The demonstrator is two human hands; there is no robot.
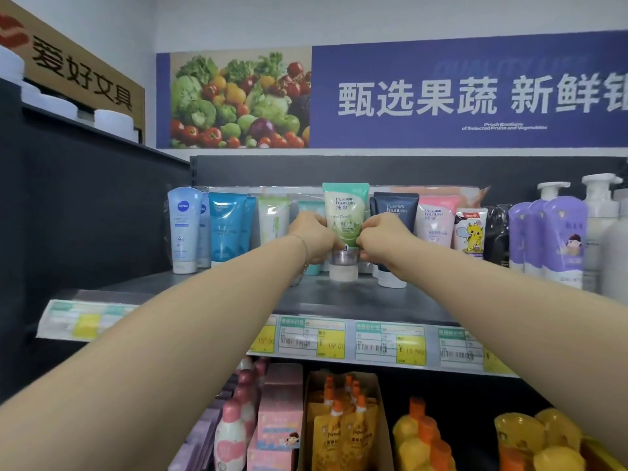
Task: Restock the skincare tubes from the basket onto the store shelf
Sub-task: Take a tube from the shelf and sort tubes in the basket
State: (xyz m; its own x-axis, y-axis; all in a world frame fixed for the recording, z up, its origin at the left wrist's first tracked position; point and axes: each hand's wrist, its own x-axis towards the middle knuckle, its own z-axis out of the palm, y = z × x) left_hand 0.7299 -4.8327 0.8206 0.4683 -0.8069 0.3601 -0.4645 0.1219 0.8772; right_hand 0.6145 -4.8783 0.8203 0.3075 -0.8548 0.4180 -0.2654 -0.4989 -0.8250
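Note:
A green and white skincare tube (345,212) stands cap-down on the dark store shelf (339,300), in the middle of the row. My left hand (314,237) grips its left side and my right hand (382,241) pinches its right side near the clear cap. Either side of it stand other tubes: a pale blue tube (183,229), a bright blue tube (226,226), a white-green tube (273,220), a navy tube (394,212) and a pink tube (436,220). The basket is out of view.
Purple pump bottles (550,239) and white pump bottles (599,215) fill the shelf's right end. Price tags (390,341) line the shelf's front edge. Below are pink bottles (234,426), a pink box (280,416) and orange-capped yellow pouches (343,426). A dark side panel (85,215) stands at the left.

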